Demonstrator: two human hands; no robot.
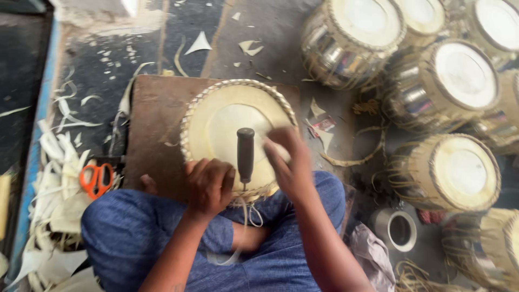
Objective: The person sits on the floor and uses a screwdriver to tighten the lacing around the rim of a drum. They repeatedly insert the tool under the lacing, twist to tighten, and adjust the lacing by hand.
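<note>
We rest our left hand (210,184) closed on the near rim of the drum (238,130) in our lap; our right hand (289,162), blurred, grip unclear, sits beside the upright dark-handled tool (245,154).

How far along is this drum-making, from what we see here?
Several finished-looking drums with laced sides stand at the right. In hand is one drum on a wooden board: the left hand grips its near rim, the blurred right hand is beside a dark-handled tool standing at that rim. A loose strap hangs there, so lacing seems unfinished.
</note>
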